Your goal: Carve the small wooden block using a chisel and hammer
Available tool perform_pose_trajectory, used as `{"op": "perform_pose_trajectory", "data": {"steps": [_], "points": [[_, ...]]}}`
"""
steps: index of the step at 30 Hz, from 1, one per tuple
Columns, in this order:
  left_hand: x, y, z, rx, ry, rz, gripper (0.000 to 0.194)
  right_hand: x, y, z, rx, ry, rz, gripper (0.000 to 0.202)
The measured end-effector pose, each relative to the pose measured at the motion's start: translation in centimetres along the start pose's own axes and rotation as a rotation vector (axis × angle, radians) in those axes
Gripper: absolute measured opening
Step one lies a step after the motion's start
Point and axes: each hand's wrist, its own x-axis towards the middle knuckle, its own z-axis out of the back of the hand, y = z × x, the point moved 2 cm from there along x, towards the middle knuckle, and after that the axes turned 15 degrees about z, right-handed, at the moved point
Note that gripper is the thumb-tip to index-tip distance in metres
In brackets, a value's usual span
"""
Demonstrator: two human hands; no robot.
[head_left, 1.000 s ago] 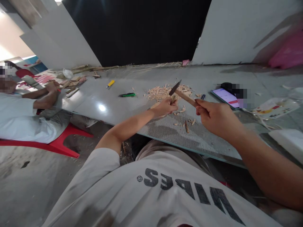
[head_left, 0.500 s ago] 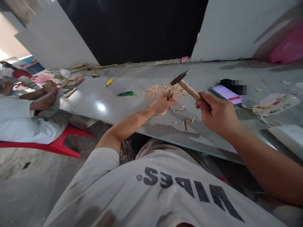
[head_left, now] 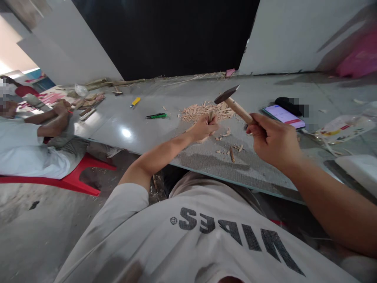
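Note:
My right hand (head_left: 273,139) is wrapped round the wooden handle of a hammer (head_left: 240,110), raised above the table with its dark, pointed head toward the left. My left hand (head_left: 204,127) rests low at the table, closed around a small wooden stick (head_left: 210,115) whose tip pokes up from the fist; its lower part is hidden. Behind that fist spreads a heap of pale wood chips (head_left: 194,112). A short brown piece of wood (head_left: 232,154) and a few loose chips lie between my hands, nearer the table's front edge.
On the grey table (head_left: 165,141) lie a green cutter (head_left: 156,116) and a yellow cutter (head_left: 135,102). A lit phone (head_left: 284,116), a dark case (head_left: 285,105) and a plastic package (head_left: 344,127) are at right. Leftward, a person (head_left: 32,137) sits on a red chair (head_left: 88,173).
My right hand and the hammer have shifted slightly to the right. The left hand stays in place with the stick.

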Motion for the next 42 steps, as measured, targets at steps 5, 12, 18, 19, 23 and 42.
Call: {"op": "perform_pose_trajectory", "data": {"steps": [5,12,18,19,23,42], "points": [[-0.1,-0.3,-0.3,0.014,0.000,0.025,0.071,-0.1,-0.2,-0.3,0.012,0.033,0.025,0.048],[-0.6,-0.7,-0.6,0.039,-0.033,0.041,0.076,-0.1,-0.7,-0.5,-0.018,-0.023,0.034,0.055],[-0.7,-0.2,-0.7,0.060,-0.017,0.068,0.071,0.1,-0.5,-1.0,0.000,0.047,0.055,0.048],[-0.6,-0.1,-0.6,0.039,-0.027,0.079,0.073,0.1,-0.4,-0.8,0.003,0.034,0.051,0.048],[-0.2,-0.1,-0.7,-0.084,-0.050,0.094,0.081,0.1,0.1,-0.1,0.008,-0.022,0.030,0.049],[-0.5,-0.7,-0.5,0.124,-0.076,0.019,0.060,-0.2,-1.0,-1.0,-0.027,-0.003,0.119,0.044]]}}
